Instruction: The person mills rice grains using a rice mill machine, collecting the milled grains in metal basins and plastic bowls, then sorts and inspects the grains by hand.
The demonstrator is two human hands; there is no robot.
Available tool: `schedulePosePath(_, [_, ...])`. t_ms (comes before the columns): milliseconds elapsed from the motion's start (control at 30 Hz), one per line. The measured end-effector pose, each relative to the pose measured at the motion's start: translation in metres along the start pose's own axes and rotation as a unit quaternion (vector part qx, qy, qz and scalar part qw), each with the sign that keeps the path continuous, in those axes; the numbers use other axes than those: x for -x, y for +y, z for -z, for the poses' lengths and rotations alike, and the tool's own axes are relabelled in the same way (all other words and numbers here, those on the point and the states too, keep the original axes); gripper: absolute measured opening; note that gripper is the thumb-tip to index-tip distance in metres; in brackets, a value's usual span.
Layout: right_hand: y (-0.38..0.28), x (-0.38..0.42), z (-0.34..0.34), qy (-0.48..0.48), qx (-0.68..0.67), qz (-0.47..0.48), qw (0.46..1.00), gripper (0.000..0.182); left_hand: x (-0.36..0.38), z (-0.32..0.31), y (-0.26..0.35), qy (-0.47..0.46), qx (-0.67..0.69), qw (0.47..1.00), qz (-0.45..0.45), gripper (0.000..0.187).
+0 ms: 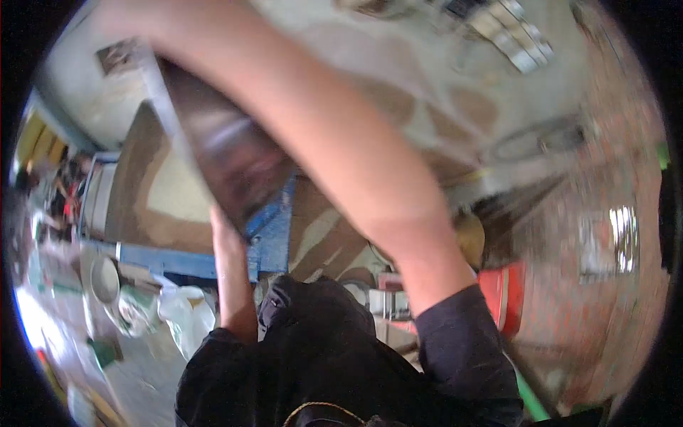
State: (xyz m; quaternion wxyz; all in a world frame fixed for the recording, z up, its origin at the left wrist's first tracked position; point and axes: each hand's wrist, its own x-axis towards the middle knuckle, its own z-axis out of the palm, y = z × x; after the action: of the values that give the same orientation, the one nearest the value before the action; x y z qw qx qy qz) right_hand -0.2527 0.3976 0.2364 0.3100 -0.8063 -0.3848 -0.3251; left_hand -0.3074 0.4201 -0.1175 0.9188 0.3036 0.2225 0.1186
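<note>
A dark, shiny flat panel (217, 135) with a pale straight edge is held up at a slant in front of me, blurred by motion. At its lower end my left hand (222, 222) grips the edge, with most of the fingers hidden behind it. My right arm reaches across the view, and my right hand (128, 25) is at the panel's upper end, smeared, so its fingers do not show clearly. Below the panel is a blue-framed table (188, 260) with a brown top and a pale powdery patch (178, 188).
A white bag (186, 313) and a round basin (104, 279) are on the floor at left. A red container (501, 295) stands to my right, near a brick wall (555, 313). Pale stacked blocks (512, 35) lie at the upper right. People (67, 188) are at far left.
</note>
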Motion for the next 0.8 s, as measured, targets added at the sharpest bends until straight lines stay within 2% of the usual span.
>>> schedulePosePath(100, [-0.013, 0.035, 0.012, -0.028, 0.019, 0.074, 0.997, 0.036, 0.003, 0.007, -0.004, -0.002, -0.088, 0.996, -0.011, 0.041])
schedulePosePath(200, [-0.048, 0.068, 0.004, -0.202, 0.086, 0.197, 0.955, 0.038, 0.003, 0.008, -0.007, 0.005, -0.164, 0.986, -0.025, 0.041])
schedulePosePath(267, [-0.072, 0.068, -0.020, -0.270, 0.123, 0.283, 0.912, 0.040, -0.002, 0.003, -0.007, -0.019, -0.208, 0.977, -0.039, 0.041])
schedulePosePath(333, [-0.077, 0.053, -0.046, -0.286, 0.125, 0.266, 0.912, 0.042, -0.005, 0.005, -0.004, -0.033, -0.248, 0.967, -0.047, 0.041])
schedulePosePath(400, [-0.062, 0.026, -0.058, -0.247, 0.070, 0.122, 0.959, 0.047, -0.010, 0.004, 0.001, -0.044, -0.290, 0.954, -0.058, 0.041])
schedulePosePath(433, [-0.046, 0.020, -0.054, -0.189, 0.038, 0.084, 0.978, 0.045, -0.010, 0.004, 0.004, -0.051, -0.307, 0.948, -0.066, 0.041])
schedulePosePath(467, [-0.022, 0.024, -0.017, -0.220, 0.055, 0.069, 0.972, 0.043, -0.011, 0.003, 0.006, -0.058, -0.326, 0.941, -0.075, 0.041])
schedulePosePath(500, [0.000, 0.021, -0.010, -0.127, -0.029, -0.032, 0.991, 0.039, -0.012, 0.004, 0.008, -0.065, -0.344, 0.933, -0.084, 0.042])
schedulePosePath(533, [0.028, 0.020, -0.027, -0.070, 0.042, -0.053, 0.995, 0.036, -0.012, 0.005, 0.012, -0.073, -0.364, 0.924, -0.093, 0.042])
schedulePosePath(567, [0.052, 0.034, -0.009, -0.017, 0.111, -0.082, 0.990, 0.034, -0.012, 0.007, 0.015, -0.085, -0.385, 0.913, -0.107, 0.042])
schedulePosePath(600, [0.075, 0.063, 0.004, 0.002, 0.018, -0.163, 0.986, 0.033, -0.016, 0.012, 0.023, -0.101, -0.422, 0.890, -0.139, 0.042])
schedulePosePath(633, [0.094, 0.108, 0.050, 0.039, -0.083, -0.240, 0.966, 0.031, -0.019, 0.015, 0.030, -0.122, -0.456, 0.865, -0.173, 0.042])
schedulePosePath(667, [0.113, 0.152, 0.097, 0.089, -0.173, -0.308, 0.931, 0.030, -0.001, 0.013, 0.037, -0.124, -0.623, 0.675, -0.376, 0.053])
schedulePosePath(700, [0.146, 0.188, 0.079, 0.240, -0.200, -0.290, 0.905, 0.029, 0.026, -0.016, 0.039, -0.032, -0.524, 0.808, -0.267, 0.052])
schedulePosePath(733, [0.157, 0.237, 0.099, 0.267, -0.231, -0.349, 0.868, 0.027, 0.049, -0.046, 0.039, 0.063, -0.403, 0.901, -0.146, 0.051])
schedulePosePath(767, [0.162, 0.291, 0.114, 0.285, -0.235, -0.388, 0.845, 0.028, 0.057, -0.054, 0.039, 0.062, -0.428, 0.887, -0.163, 0.048])
schedulePosePath(800, [0.169, 0.346, 0.118, 0.259, -0.270, -0.470, 0.799, 0.031, 0.066, -0.061, 0.037, 0.062, -0.452, 0.872, -0.179, 0.045])
